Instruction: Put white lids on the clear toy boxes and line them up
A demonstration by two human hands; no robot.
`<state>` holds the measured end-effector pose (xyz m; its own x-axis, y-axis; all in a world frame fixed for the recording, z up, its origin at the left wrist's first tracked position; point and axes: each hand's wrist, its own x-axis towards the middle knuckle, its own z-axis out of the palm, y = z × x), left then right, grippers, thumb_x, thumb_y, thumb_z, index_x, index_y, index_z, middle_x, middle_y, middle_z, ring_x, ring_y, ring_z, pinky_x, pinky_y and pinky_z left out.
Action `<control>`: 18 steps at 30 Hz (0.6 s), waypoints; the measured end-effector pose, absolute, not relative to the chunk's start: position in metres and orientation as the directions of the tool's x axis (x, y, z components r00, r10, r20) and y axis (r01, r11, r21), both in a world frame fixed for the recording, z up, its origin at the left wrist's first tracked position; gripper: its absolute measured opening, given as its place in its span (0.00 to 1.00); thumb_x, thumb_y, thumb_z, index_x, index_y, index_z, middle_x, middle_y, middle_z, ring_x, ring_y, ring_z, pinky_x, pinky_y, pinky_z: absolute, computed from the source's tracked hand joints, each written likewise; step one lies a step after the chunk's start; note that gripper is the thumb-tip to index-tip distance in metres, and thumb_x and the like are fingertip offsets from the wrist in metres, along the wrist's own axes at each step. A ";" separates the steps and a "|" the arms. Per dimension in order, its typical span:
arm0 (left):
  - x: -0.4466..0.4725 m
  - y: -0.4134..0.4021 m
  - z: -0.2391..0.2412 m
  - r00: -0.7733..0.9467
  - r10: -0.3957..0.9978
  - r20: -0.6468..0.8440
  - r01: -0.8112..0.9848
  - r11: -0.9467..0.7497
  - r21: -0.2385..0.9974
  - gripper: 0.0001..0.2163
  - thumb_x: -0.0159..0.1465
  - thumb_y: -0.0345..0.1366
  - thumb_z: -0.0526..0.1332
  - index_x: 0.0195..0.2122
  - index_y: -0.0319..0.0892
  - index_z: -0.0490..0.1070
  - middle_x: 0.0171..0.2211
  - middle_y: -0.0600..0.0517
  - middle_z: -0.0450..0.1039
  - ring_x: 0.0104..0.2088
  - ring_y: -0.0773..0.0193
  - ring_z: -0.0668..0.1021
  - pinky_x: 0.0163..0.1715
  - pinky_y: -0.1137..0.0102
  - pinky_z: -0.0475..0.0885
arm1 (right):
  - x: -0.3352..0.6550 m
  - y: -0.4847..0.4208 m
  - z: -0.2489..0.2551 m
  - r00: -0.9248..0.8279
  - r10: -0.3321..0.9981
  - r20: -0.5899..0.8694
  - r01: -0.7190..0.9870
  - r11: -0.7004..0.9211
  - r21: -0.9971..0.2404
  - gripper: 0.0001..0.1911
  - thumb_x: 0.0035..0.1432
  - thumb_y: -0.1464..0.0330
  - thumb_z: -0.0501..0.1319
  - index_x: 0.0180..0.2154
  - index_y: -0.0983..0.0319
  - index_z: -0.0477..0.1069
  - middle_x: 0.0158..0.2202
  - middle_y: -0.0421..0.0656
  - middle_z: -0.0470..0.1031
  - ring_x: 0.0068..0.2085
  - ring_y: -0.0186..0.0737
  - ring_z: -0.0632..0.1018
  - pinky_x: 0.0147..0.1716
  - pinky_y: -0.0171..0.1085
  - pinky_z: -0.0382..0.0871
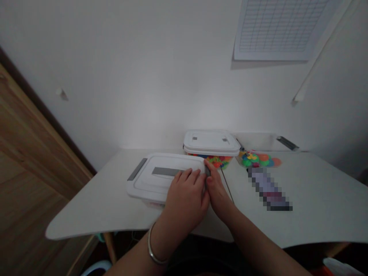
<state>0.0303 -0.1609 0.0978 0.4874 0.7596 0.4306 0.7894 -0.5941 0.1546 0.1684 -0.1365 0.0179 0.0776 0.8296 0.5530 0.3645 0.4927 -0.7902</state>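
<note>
- White and bare, the table [316, 199] takes up most of the view in front of you, with a plain wall behind it and a gridded sheet [277, 28] pinned high on the right.
- Near you, left of centre, sits the white storage box [155, 180], its lid on, a grey handle strip [166, 171] along the top and a grey latch [137, 169] on its left end.
- Just behind it to the right is a second lidded box [211, 145], with bright plastic pieces showing through its clear wall.
- Further right, a loose heap of coloured pieces [257, 159] lies on the table in front of an open white tub [258, 141]; a thin dark rod [227, 186] lies near your right wrist.
- Your left hand [186, 197] lies flat on the right part of the near lid, fingers spread and pressing down, a bangle [153, 249] on the wrist.
- Your right hand [217, 189] is tucked against the box's right end, thumb and fingertips closed on the right-hand latch [207, 170]; how tightly you pinch it I cannot tell.
- By my reading, you are working that right latch while the other palm steadies the lid. Whether it is going open or shut cannot be told.
- The next move, I judge, calls for steady downward pressure from your left palm and a clean pivot of the latch, so the box does not slide left across the smooth top.
</note>
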 end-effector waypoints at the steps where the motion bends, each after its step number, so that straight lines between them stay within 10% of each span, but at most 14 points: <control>1: 0.030 -0.159 0.096 0.482 0.760 0.437 0.791 -0.592 0.157 0.17 0.68 0.36 0.56 0.55 0.38 0.74 0.56 0.42 0.76 0.58 0.46 0.75 0.61 0.47 0.68 | 0.169 -0.135 0.017 0.033 0.810 0.586 0.398 0.527 -0.751 0.28 0.70 0.53 0.46 0.65 0.58 0.60 0.68 0.51 0.61 0.69 0.47 0.62 0.68 0.54 0.55; 12: -0.004 -0.137 0.092 0.402 0.786 0.469 0.856 -0.505 0.112 0.16 0.65 0.35 0.55 0.50 0.45 0.78 0.55 0.48 0.78 0.58 0.46 0.75 0.59 0.48 0.70 | 0.223 -0.084 0.034 -0.085 0.711 0.698 0.919 0.327 -0.221 0.28 0.63 0.66 0.55 0.64 0.65 0.63 0.69 0.56 0.59 0.71 0.60 0.55 0.65 0.61 0.57; 18: -0.016 -0.132 0.088 0.221 0.830 0.512 0.937 -0.327 0.126 0.17 0.66 0.34 0.53 0.47 0.46 0.81 0.55 0.50 0.78 0.57 0.42 0.76 0.58 0.41 0.67 | 0.227 -0.071 0.031 -0.078 0.702 0.707 0.965 0.233 -0.124 0.27 0.62 0.70 0.54 0.63 0.67 0.65 0.61 0.56 0.71 0.65 0.59 0.66 0.65 0.63 0.54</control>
